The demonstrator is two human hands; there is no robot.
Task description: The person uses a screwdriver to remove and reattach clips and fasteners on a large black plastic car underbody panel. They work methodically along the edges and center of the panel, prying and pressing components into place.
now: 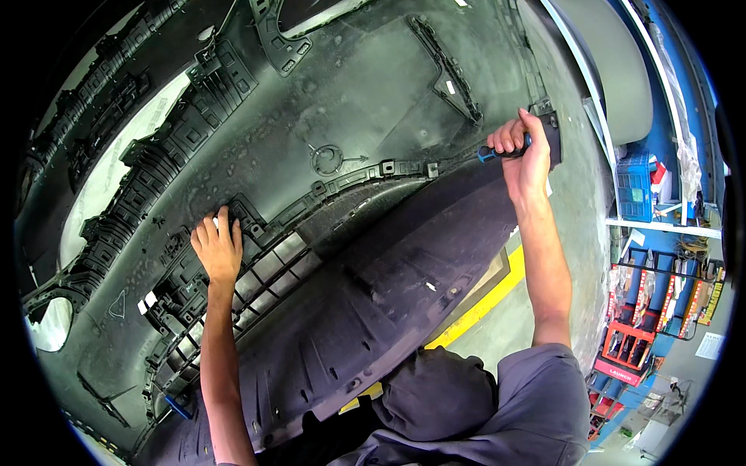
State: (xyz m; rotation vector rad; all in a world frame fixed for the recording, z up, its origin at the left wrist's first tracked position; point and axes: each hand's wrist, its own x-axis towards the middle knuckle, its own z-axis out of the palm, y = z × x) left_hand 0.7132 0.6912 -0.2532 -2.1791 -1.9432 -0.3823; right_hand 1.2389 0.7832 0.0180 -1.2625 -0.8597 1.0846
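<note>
A large dark green-black moulded plastic panel, which looks like the inner side of a car bumper (350, 101), fills most of the view. My left hand (217, 247) rests on its black plastic bracket (247, 217), fingers slightly apart and bent over the part. A small white spot shows between those fingers; I cannot tell what it is. At the panel's right end, my right hand (526, 155) is wrapped round the blue-and-black handle (488, 154) of what looks like a screwdriver. Its thin shaft points left along a black clip strip (381, 169).
A black slatted grille (268, 272) and a broad dark plastic undertray (373, 303) run along the panel's lower edge. Yellow floor tape (482, 303) passes beneath. A dark cap (439, 388) shows at the bottom. Racks with a blue crate (636, 186) and red holder (628, 346) stand at right.
</note>
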